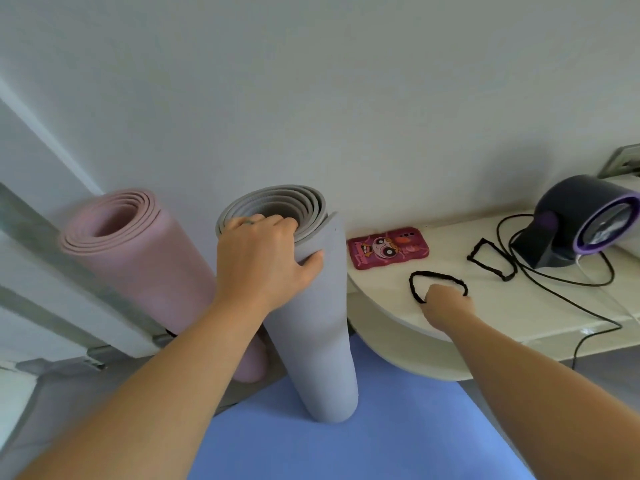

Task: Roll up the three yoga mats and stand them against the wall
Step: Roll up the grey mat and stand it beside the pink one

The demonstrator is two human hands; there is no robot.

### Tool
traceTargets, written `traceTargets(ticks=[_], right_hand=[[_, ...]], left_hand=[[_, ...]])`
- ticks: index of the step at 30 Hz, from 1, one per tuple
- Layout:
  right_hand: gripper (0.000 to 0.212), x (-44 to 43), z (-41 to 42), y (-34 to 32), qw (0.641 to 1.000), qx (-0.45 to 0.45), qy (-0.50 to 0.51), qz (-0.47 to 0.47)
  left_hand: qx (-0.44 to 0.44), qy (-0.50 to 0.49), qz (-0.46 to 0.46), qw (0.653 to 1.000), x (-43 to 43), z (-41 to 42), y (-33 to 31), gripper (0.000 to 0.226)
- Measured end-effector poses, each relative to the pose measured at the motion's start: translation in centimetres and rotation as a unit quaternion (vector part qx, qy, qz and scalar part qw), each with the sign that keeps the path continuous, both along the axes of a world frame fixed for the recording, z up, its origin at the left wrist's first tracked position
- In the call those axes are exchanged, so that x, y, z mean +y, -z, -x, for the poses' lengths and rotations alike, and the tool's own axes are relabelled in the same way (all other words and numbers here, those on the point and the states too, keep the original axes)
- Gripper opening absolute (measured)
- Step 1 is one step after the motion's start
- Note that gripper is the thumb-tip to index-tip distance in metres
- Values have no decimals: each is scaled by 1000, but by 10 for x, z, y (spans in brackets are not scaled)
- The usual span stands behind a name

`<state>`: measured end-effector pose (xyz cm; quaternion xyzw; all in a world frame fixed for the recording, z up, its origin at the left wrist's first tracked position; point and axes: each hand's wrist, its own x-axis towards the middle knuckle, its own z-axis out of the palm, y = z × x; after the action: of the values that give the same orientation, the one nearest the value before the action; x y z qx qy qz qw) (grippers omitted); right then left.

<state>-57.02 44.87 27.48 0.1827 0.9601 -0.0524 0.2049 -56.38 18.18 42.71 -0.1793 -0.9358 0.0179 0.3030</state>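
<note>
The left hand (263, 258) curls over the top rim of the upright grey mat (322, 341), thumb pinning its light, springy foam flap, with the pink mat (145, 265) at its 9 o'clock, while the right hand (446, 303), at 3 o'clock, seems to pinch a black elastic loop (438, 275) on the worktop (381, 299).

The right grip (446, 303) hides its own fingertips at the black loop (437, 276). Below the left grip (265, 261), the forearm (194, 358) covers the foot of the pink mat (138, 258); the blue mat (311, 445) runs out of view.

Rolled mat (149, 271) left of second rolled mat (322, 341), counter (381, 292) right, phone (388, 249) on counter.
</note>
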Motion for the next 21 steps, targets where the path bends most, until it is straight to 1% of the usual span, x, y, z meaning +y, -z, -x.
traceTargets(ticks=[2, 3, 4, 5, 6, 8, 9, 10, 11, 12, 13, 14, 15, 16, 17, 18, 20, 21], right_hand=[[26, -6, 1, -4, 1000, 20, 6, 21], [23, -9, 1, -10, 995, 51, 37, 73], [21, -14, 2, -19, 977, 93, 97, 168], [20, -19, 2, -30, 934, 138, 165, 286], [19, -25, 1, -44, 867, 174, 223, 410], [16, -43, -8, -82, 705, 193, 293, 617], [14, -53, -15, -100, 625, 182, 308, 694], [15, -66, -25, -119, 554, 161, 316, 754], [17, -81, -35, -136, 501, 138, 311, 796], [18, -95, -45, -148, 471, 118, 292, 824], [20, -107, -53, -157, 462, 102, 267, 839], [22, -119, -60, -164, 464, 96, 243, 846], [25, -135, -70, -173, 483, 102, 218, 842], [27, -142, -73, -175, 510, 115, 196, 830], [31, -149, -77, -176, 546, 133, 161, 811], [34, -162, -87, -178, 595, 161, 109, 780], [32, -184, -103, -177, 706, 230, -23, 670], [31, -191, -109, -176, 744, 268, -92, 605]], left_hand=[[-7, -5, -5, 1000, -3, 1, -1, 39], [-11, -8, -7, 1000, -5, 1, -3, 39], [-15, -6, -6, 1000, -6, 0, -3, 39], [-19, -4, -3, 1000, -7, -2, -4, 39], [-26, -1, -1, 1000, -8, -5, -4, 40], [-35, 4, 1, 999, -10, -13, -8, 40], [-41, 5, 0, 999, -11, -16, -8, 39], [-50, 7, -4, 999, -15, -20, -11, 38], [-61, 12, -5, 998, -20, -25, -15, 38], [-67, 23, -6, 997, -26, -30, -16, 37], [-74, 38, -7, 997, -30, -35, -18, 36], [-88, 50, -7, 995, -33, -41, -19, 36], [-97, 58, -12, 994, -44, -52, -23, 35], [-103, 64, -15, 993, -46, -56, -22, 35], [-109, 65, -22, 992, -52, -61, -23, 35], [-110, 65, -30, 991, -64, -71, -26, 36], [-115, 68, -39, 990, -91, -84, -29, 39], [-115, 74, -46, 990, -101, -88, -31, 40]])
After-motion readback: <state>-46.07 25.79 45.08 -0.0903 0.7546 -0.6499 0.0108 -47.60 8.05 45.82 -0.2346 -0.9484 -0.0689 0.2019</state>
